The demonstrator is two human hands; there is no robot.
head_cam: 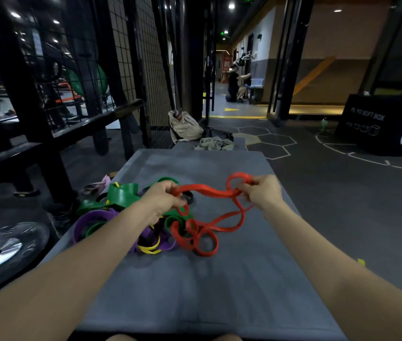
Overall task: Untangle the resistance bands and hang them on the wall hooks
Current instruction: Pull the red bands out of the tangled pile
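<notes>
I hold the red band [207, 190] stretched between both hands: left hand [163, 196] grips one end, right hand [262, 190] pinches a loop. Tangled bands [121, 217] lie below the left hand.

Left hand [163, 198] hides part of the green band [121, 193]; right hand [264, 190] fingertips blurred; weight plate [3, 252] cut off at left edge.

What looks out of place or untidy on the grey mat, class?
The resistance bands: green, purple and yellow lie knotted in one heap on the mat. The red band, twisted into loops, is stretched between both hands.
</notes>
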